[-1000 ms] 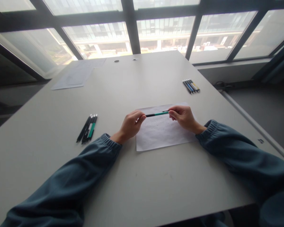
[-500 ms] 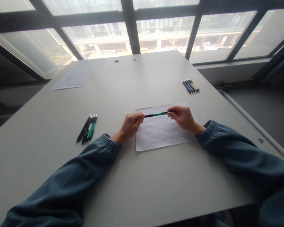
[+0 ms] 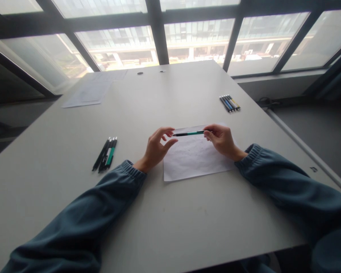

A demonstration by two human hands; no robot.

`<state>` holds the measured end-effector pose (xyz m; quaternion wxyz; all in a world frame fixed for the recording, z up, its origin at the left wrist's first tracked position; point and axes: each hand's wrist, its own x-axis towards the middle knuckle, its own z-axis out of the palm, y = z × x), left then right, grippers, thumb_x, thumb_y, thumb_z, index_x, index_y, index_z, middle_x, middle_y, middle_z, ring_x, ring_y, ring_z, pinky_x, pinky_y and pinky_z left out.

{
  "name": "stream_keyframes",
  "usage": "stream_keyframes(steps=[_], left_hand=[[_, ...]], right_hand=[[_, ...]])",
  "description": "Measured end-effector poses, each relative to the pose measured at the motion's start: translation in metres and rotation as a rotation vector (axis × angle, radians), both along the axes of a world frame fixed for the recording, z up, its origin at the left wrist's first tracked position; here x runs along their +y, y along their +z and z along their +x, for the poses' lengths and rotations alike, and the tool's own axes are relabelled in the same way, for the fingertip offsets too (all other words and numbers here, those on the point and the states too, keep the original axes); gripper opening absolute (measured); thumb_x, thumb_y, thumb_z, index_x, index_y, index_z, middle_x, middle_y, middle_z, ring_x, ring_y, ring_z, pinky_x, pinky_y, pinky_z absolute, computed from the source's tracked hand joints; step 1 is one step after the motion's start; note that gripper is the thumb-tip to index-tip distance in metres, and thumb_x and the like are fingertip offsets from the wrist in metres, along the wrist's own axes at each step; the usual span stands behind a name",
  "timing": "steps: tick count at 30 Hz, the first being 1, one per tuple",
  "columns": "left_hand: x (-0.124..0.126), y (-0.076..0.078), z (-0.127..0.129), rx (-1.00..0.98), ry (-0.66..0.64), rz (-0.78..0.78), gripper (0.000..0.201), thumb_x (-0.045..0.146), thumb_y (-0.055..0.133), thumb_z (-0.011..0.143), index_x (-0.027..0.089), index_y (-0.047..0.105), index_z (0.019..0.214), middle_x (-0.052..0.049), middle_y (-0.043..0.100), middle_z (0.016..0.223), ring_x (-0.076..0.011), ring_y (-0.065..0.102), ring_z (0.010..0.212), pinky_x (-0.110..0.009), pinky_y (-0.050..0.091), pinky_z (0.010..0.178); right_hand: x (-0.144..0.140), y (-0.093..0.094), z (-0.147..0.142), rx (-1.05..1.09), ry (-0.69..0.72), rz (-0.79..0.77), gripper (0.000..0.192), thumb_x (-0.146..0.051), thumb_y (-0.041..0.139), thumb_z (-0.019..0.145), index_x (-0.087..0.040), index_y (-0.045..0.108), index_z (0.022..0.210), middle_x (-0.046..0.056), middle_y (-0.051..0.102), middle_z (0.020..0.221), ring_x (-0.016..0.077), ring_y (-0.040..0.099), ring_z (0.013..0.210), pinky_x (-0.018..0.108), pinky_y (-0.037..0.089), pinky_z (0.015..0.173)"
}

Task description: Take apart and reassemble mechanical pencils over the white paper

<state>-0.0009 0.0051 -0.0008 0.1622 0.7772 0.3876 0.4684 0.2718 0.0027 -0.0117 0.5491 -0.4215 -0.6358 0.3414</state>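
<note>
A black and green pen [image 3: 191,133] is held level above a sheet of white paper [image 3: 197,161]. My right hand [image 3: 221,140] pinches the pen's right end between thumb and fingers, hiding that end. At the pen's pointed left end, my left hand [image 3: 157,147] is open, thumb and fingers spread apart around the tip. Whether a fingertip touches the tip, I cannot tell. The paper lies flat on the white table [image 3: 170,220] under both hands.
Several dark pens [image 3: 105,154], one with a green section, lie side by side left of my left hand. At the back right lies a row of several pens [image 3: 230,103], some blue and yellow. More paper sheets [image 3: 86,90] rest at the far left, near the windows.
My left hand has let go of the pen's left end and spread its fingers. My right hand has raised the pen slightly, still gripping it.
</note>
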Motion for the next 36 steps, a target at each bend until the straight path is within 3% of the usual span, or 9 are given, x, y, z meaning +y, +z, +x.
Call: stream_keyframes(steps=[12, 23, 36], left_hand=[[-0.0020, 0.0039, 0.0020, 0.021, 0.003, 0.088, 0.014, 0.033, 0.067, 0.095, 0.019, 0.070, 0.094, -0.003, 0.070, 0.086, -0.0131, 0.064, 0.076, -0.026, 0.052, 0.068], [-0.0041, 0.0034, 0.0018, 0.040, 0.046, 0.049, 0.032, 0.047, 0.060, 0.097, 0.019, 0.068, 0.084, -0.004, 0.069, 0.079, -0.0137, 0.061, 0.070, -0.026, 0.049, 0.063], [-0.0034, 0.0005, 0.0002, 0.089, 0.003, -0.036, 0.053, 0.048, 0.046, 0.103, 0.018, 0.061, 0.063, -0.001, 0.062, 0.058, -0.0130, 0.056, 0.055, -0.028, 0.044, 0.060]], right_hand=[[0.0001, -0.0003, 0.0001, -0.014, 0.001, -0.003, 0.031, -0.047, 0.075, 0.084, -0.017, 0.072, 0.089, 0.003, 0.069, 0.069, 0.0142, 0.061, 0.059, 0.028, 0.050, 0.055], [-0.0010, 0.0001, -0.0001, -0.023, 0.012, 0.003, 0.033, -0.051, 0.075, 0.084, -0.018, 0.072, 0.090, 0.003, 0.069, 0.069, 0.0149, 0.061, 0.060, 0.029, 0.051, 0.055], [-0.0022, 0.0006, -0.0004, -0.012, 0.037, 0.002, 0.030, -0.047, 0.075, 0.085, -0.018, 0.073, 0.091, 0.003, 0.069, 0.070, 0.0145, 0.061, 0.060, 0.028, 0.051, 0.056]])
